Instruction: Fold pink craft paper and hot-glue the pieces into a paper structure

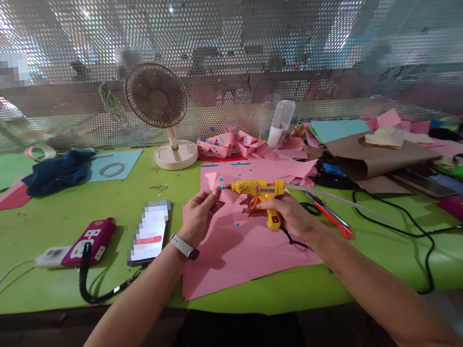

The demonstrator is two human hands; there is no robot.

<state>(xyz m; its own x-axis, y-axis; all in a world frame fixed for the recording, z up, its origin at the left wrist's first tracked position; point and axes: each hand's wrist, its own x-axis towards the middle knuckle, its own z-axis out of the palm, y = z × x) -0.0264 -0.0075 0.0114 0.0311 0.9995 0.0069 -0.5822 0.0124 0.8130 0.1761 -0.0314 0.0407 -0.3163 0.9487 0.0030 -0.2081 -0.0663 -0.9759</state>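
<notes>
My right hand (pixel 293 215) is wrapped round the handle of a yellow hot glue gun (pixel 260 187), fingers at its trigger. The nozzle points left, and a long translucent glue stick (pixel 333 195) trails from the back. Just at the nozzle tip, my left hand (pixel 200 214) is closed in a pinch on a small pink paper piece (pixel 211 179). I cannot tell whether the nozzle touches the paper. Below both hands lie large pink paper sheets (pixel 225 268) with small blue bits on them.
Behind stand a desk fan (pixel 175 156), folded pink paper shapes (pixel 224 144) and a plastic cup (pixel 281 124). A phone (pixel 150 232) and a magenta power strip (pixel 91 242) lie left. On the right are a red utility knife (pixel 330 215), a black cord (pixel 426 258) and brown paper (pixel 378 150).
</notes>
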